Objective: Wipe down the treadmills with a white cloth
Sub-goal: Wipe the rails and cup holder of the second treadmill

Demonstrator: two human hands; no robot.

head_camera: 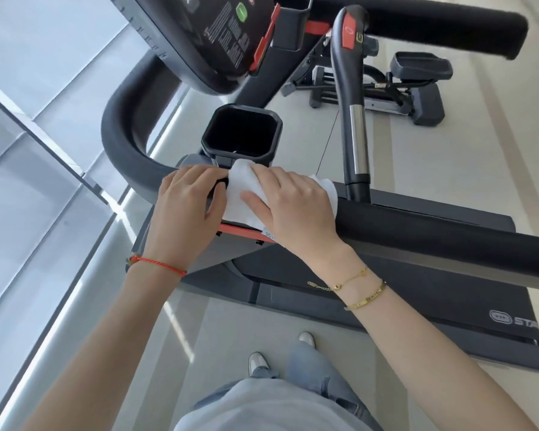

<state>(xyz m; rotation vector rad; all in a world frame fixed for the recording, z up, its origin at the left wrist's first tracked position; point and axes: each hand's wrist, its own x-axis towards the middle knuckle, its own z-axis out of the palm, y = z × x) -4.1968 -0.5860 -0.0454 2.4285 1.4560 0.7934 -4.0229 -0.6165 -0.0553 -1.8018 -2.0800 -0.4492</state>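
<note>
A white cloth (241, 194) lies on the grey side section of the treadmill console (168, 244), just below a black square cup holder (241, 132). My right hand (290, 206) lies flat on the cloth with its fingers spread, pressing it down. My left hand (187, 213) rests beside it on the console, its fingers curled over a small black part at the cloth's left edge. The black foam handrail (433, 231) runs off to the right from under the cloth.
The display panel (206, 35) with a green button hangs above. A curved grey handlebar (119, 126) loops at the left. An upright grip (352, 88) with a red tab stands right of the cup holder. Another exercise machine (395, 85) sits on the floor beyond. Windows line the left.
</note>
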